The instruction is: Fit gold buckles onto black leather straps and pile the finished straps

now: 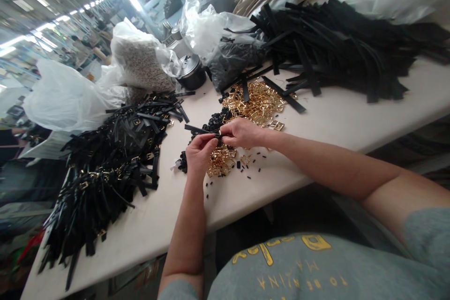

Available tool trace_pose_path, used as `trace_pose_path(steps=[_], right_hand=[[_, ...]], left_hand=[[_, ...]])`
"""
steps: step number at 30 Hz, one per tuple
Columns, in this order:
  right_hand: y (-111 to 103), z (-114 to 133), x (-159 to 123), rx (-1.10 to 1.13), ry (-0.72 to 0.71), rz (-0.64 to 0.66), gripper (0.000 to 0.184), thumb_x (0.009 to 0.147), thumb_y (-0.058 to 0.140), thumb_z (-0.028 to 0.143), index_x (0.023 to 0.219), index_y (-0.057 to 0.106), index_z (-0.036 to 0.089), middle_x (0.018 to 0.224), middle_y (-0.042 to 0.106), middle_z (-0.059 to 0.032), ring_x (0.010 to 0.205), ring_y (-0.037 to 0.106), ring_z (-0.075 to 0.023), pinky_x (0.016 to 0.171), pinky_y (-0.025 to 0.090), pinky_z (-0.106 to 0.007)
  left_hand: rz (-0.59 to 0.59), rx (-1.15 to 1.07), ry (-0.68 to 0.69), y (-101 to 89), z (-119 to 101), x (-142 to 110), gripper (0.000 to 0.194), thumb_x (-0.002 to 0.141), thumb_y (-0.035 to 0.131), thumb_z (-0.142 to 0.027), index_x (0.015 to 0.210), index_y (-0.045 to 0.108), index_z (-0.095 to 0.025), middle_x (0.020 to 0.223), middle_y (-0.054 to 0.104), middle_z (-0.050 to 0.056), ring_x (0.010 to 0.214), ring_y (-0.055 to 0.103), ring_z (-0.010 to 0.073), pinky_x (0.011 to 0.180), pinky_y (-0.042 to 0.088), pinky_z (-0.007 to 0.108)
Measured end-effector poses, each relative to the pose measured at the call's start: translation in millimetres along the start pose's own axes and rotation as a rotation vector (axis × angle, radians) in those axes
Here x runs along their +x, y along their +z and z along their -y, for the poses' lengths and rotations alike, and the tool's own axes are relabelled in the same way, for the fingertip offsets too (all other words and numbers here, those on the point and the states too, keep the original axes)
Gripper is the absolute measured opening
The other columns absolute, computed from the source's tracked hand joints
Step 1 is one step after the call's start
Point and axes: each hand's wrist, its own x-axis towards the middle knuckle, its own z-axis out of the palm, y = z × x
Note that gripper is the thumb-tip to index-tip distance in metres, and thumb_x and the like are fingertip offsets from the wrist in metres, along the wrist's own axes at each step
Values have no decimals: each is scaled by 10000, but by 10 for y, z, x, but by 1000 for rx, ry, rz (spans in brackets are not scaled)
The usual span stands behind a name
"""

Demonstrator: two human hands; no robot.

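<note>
Both my hands meet over the middle of the table, fingers pinched around a short black strap (197, 129). My left hand (199, 151) grips the strap from the left, its free end sticking out past the fingers. From the right, my right hand (242, 132) pinches the same piece; the fingers hide whatever fitting sits between them. Just beyond my hands lies a heap of gold buckles (255, 103). Small black loops (218, 119) are piled beside it. More gold buckles (221, 161) lie right under my hands, with tiny black bits scattered nearby.
A large stack of black straps (337, 47) covers the back right. Straps with gold buckles (116, 168) are heaped along the left. At the back stand a dark round tin (191, 75), a plastic bag of small pale pieces (140, 56) and another clear bag (214, 28).
</note>
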Motion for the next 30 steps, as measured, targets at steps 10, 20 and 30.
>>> trace_pose_path(steps=[10,20,30], right_hand=[[-33,26,-32,-82,-33,41,171,848,550,236,709,632,181,647,583,-21,575,381,-123,564,225,-278],[-36,-21,-3,127,-38,62,175,900,539,225,757,619,164,658,619,-3,595,473,-107,581,286,-248],[-11,-22,-8,4,-56,51,189,908,557,251,778,669,172,661,636,-7,586,472,-111,573,271,-258]], left_hand=[[-12,53,61,7,48,12,223,664,839,-294,840,754,-187,823,725,26,740,659,121,717,532,237],[-18,-59,-6,-3,-45,-7,250,702,816,-338,904,781,-195,861,758,37,701,684,111,705,575,238],[-24,-16,-66,-6,-23,1,231,677,813,-313,850,762,-168,763,745,32,618,677,111,644,582,241]])
